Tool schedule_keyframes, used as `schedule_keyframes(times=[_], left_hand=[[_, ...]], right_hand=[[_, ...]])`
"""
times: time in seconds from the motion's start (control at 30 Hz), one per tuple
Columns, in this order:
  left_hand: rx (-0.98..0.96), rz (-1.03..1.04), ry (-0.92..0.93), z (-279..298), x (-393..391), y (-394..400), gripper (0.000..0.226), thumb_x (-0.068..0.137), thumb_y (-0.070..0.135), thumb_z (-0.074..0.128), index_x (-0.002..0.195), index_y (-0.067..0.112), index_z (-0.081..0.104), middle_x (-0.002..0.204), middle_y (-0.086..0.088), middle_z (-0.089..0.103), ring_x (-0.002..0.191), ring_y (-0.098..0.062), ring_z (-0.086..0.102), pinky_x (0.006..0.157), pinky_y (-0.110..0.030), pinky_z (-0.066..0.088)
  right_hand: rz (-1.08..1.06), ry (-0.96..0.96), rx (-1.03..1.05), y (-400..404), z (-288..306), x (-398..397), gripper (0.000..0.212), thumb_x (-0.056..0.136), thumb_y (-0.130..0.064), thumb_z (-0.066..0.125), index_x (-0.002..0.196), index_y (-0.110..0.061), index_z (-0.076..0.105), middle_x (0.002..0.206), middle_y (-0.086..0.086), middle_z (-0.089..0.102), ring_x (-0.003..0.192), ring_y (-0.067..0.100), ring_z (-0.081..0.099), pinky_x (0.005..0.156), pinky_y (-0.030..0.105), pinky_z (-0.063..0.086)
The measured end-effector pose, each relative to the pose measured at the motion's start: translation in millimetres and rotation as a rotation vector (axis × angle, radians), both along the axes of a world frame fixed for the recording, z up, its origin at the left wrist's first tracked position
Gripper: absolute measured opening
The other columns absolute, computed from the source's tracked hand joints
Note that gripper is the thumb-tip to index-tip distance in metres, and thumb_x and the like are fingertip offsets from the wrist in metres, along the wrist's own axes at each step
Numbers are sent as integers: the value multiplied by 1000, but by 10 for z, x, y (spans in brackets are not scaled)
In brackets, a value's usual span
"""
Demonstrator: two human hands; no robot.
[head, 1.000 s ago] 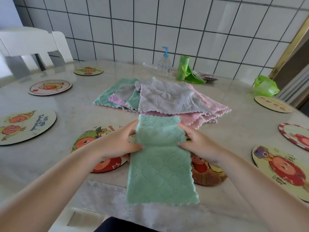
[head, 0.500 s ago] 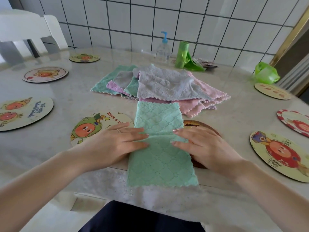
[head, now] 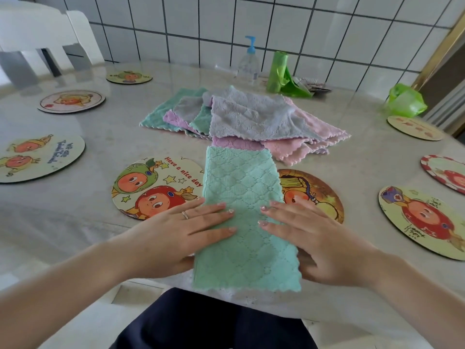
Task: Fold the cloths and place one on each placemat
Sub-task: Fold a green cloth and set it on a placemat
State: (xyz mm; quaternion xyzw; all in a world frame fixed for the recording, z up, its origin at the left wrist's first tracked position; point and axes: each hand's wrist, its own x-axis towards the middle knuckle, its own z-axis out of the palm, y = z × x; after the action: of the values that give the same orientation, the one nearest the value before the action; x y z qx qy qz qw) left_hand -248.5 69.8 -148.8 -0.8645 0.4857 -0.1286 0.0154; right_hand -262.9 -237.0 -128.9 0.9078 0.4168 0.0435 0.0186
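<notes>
A mint-green cloth (head: 242, 187), folded into a long strip, lies on the table in front of me, overlapping two round placemats. My left hand (head: 181, 230) rests flat on its left edge, fingers spread. My right hand (head: 312, 235) presses flat on its right edge. The left placemat (head: 153, 185) shows two cartoon fruit faces; the brown right placemat (head: 314, 192) is partly under the cloth and my right hand. A pile of unfolded cloths (head: 249, 117) in grey, pink, purple and green lies just beyond.
Several more round placemats ring the table: far left (head: 40, 157), back left (head: 71, 100), back (head: 129, 76), right (head: 422, 220), far right (head: 445, 172), back right (head: 415, 127). A pump bottle (head: 247, 64), green bag roll (head: 278, 71) and green bag (head: 405, 102) stand near the tiled wall. A white chair (head: 42, 31) stands at left.
The strip was held up between both hands; it now lies flat on the table. Both hands have lowered and slid toward me along its edges, palms down.
</notes>
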Motion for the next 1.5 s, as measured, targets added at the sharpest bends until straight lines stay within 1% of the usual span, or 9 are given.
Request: schedule_keyframes(times=[0.2,0.3,0.5,0.7,0.83,0.97,1.13,1.3,1.5], left_hand=[[-157,-55,63,-26,-24,-46,44,92,19,41,136,19,46,141,2,48,133,-10,39,110,-31,31],[-344,-44,317,102,-103,7,45,92,29,47,137,29,42,137,13,51,125,-3,47,106,-19,35],[-918,265,808,310,-69,-148,34,89,39,53,121,51,48,108,31,62,94,-9,65,79,-29,54],[-1362,452,1260,489,337,-330,68,90,6,53,143,36,23,97,-1,73,81,-9,70,77,-29,56],[-1351,520,1247,456,557,-361,68,92,1,50,143,37,23,97,5,70,77,-1,69,64,-15,54],[-1315,560,1409,425,662,-339,47,92,4,50,133,27,48,107,-1,71,89,-15,68,71,-28,56],[-1190,636,1353,379,739,-326,60,89,12,60,142,18,34,143,-4,44,123,-19,51,101,-42,44],[-1138,605,1329,442,784,-383,64,90,6,57,145,15,26,137,10,39,100,-4,59,65,-15,54],[-1013,520,1226,511,796,-327,47,90,18,59,131,36,43,131,21,45,107,12,50,89,-13,42]], right_hand=[[4,54,77,63,-3,-64,78,67,-4,30,141,-29,37,148,-8,36,140,5,24,114,42,18],[-16,257,356,92,84,-100,74,70,9,55,131,-33,50,138,-17,49,132,-6,35,118,28,16],[-375,416,747,274,322,62,23,90,-28,57,74,-41,67,75,-17,68,68,3,61,64,26,48],[-647,535,814,392,325,677,38,79,-51,62,91,-15,66,91,9,73,85,24,69,81,45,54],[-719,638,823,430,298,951,26,88,-35,61,67,-19,55,57,-11,61,48,-1,55,48,15,41],[-776,594,697,430,254,1132,35,89,-37,57,78,-4,53,66,2,50,56,13,45,52,24,32],[-760,470,553,498,276,1231,35,93,-35,52,67,-16,37,54,-6,33,42,7,29,40,19,22],[-794,484,506,503,276,1298,34,94,-36,48,68,-17,38,56,-5,32,44,9,29,42,21,22],[-827,521,519,471,319,1309,37,94,-39,48,67,-15,37,58,-3,29,48,11,28,46,25,21]])
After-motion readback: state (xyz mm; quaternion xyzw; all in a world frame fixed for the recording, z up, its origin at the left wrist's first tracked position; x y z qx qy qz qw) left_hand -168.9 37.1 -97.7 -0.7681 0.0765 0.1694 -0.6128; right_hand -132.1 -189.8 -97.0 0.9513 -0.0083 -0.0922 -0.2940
